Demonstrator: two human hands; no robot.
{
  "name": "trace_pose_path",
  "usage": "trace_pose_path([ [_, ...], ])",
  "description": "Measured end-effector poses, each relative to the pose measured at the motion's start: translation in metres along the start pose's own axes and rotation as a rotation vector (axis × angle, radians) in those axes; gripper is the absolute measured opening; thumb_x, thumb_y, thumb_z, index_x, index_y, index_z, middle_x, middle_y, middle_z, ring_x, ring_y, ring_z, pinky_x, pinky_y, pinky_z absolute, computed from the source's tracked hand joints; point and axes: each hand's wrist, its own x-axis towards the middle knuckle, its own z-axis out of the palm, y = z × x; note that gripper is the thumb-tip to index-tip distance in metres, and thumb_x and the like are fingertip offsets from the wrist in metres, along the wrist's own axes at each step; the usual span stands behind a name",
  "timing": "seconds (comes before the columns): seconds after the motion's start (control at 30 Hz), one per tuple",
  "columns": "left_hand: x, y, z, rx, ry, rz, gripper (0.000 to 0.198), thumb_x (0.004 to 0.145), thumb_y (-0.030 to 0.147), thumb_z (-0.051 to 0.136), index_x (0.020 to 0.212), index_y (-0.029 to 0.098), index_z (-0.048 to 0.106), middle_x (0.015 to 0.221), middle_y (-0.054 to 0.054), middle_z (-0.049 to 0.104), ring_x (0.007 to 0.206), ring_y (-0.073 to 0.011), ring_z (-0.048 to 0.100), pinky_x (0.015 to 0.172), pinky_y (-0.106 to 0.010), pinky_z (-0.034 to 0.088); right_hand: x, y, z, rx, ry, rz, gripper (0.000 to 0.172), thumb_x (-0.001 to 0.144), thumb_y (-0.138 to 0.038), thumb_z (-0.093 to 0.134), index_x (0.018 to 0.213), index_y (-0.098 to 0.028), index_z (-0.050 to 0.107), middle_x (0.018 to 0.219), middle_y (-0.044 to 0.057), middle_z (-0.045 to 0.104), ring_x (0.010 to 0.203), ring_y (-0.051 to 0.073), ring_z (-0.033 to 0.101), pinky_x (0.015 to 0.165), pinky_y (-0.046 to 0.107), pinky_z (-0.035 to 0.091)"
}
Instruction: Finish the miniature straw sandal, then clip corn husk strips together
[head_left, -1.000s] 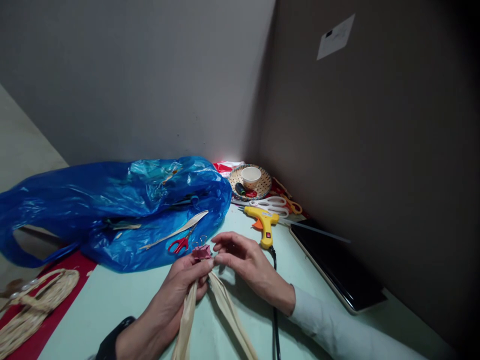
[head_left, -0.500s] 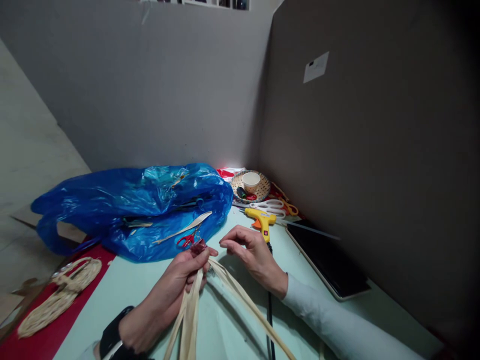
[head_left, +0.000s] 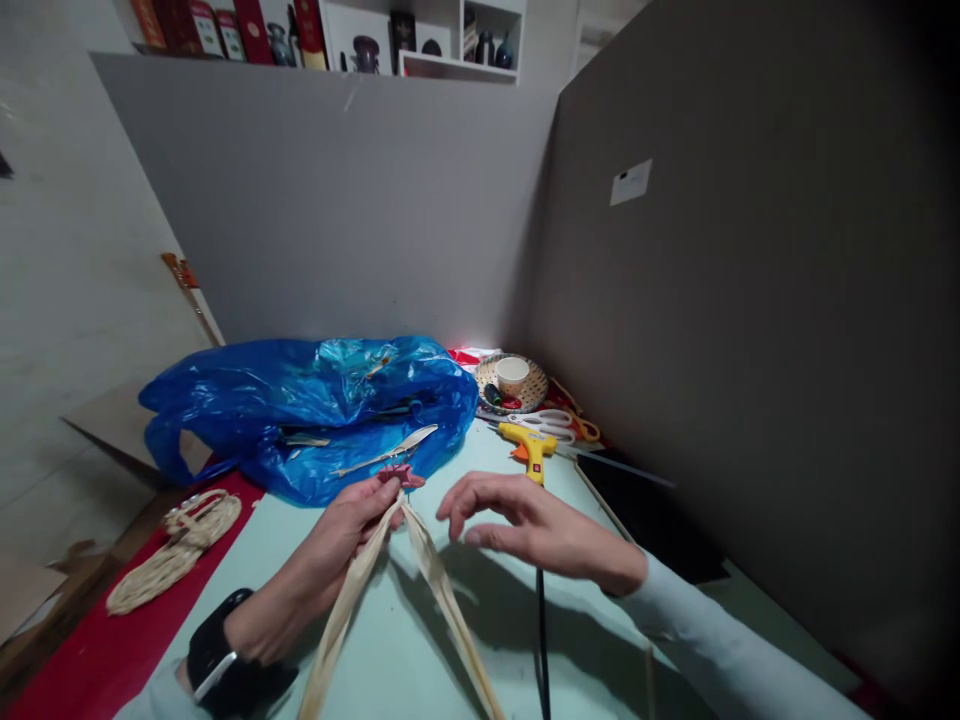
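My left hand [head_left: 352, 530] pinches the joined upper ends of long pale fibre strips [head_left: 441, 585]. The strips part below the fingers and hang toward me in two bunches. A small pinkish-red piece [head_left: 397, 474] sits at the same fingertips; its kind is unclear. To the right, my right hand [head_left: 521, 520] hovers above the pale green table top with its fingers apart and nothing in them. Beyond that hand lies a yellow glue gun [head_left: 534, 447], its black cord running toward me.
A crumpled blue plastic bag [head_left: 300, 380] spreads at the back left, a loose strip [head_left: 390, 450] on it. A braided fibre piece [head_left: 176, 555] lies on red cloth. A basket tray [head_left: 536, 385] holds a white cup [head_left: 512, 374]. Scissors [head_left: 551, 420] and a dark tablet-like slab [head_left: 652, 520] lie right.
My right hand has drawn away from the strips and its fingers have opened. The strips now hang in two bunches spread apart. The camera view has tilted upward, showing more shelf.
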Motion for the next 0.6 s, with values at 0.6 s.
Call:
trace_pose_path([
  [0.6, 0.017, -0.016, 0.008, 0.132, -0.094, 0.067, 0.037, 0.067, 0.049, 0.083, 0.086, 0.017, 0.08, 0.058, -0.001, 0.067, 0.058, -0.0168, 0.06, 0.059, -0.026, 0.045, 0.037, 0.055, 0.032, 0.15, 0.095, 0.113, 0.007, 0.09, -0.027, 0.055, 0.091, -0.02, 0.059, 0.075, -0.002, 0.048, 0.06, 0.012, 0.041, 0.049, 0.02, 0.037],
])
